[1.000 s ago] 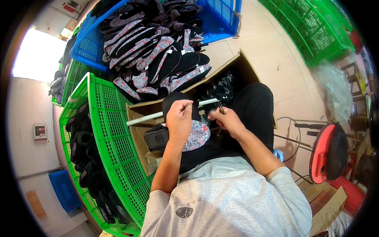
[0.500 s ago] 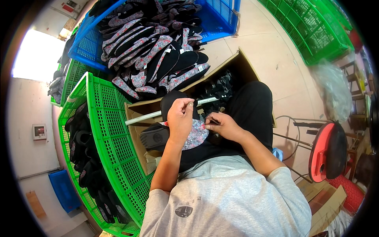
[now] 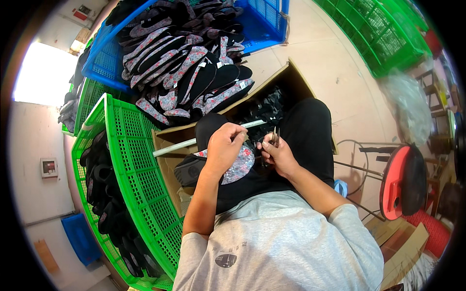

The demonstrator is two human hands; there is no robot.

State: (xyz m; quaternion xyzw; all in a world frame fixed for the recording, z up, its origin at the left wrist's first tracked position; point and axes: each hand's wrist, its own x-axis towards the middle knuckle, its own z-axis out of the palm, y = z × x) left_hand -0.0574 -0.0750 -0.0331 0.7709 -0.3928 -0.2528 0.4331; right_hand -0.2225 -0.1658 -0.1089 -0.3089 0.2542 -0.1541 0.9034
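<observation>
A floral-patterned slipper point(image 3: 239, 167) in grey, white and red lies over my lap, with a dark sole point(image 3: 188, 170) showing at its left. Over its upper part is my left hand point(image 3: 224, 148), thumb and fingers pinched together at its edge. What they grip, if anything, is too small to make out. My right hand point(image 3: 279, 154) is closed around a small pair of metal snips point(image 3: 275, 136), two narrow tips pointing up. The snips are just right of the slipper, apart from it.
An open cardboard box point(image 3: 303, 80) with black scraps point(image 3: 269, 104) stands before my knees, a pale rod point(image 3: 177, 146) across it. Beyond is a blue crate point(image 3: 269, 24) heaped with floral slippers point(image 3: 189, 68). A green crate point(image 3: 141, 165) of black footwear is at left, a red-and-black round stool point(image 3: 395, 184) at right.
My right hand has drawn back from the slipper's edge, and the snips now stand upright in it. My left hand has lowered slightly, still pinched.
</observation>
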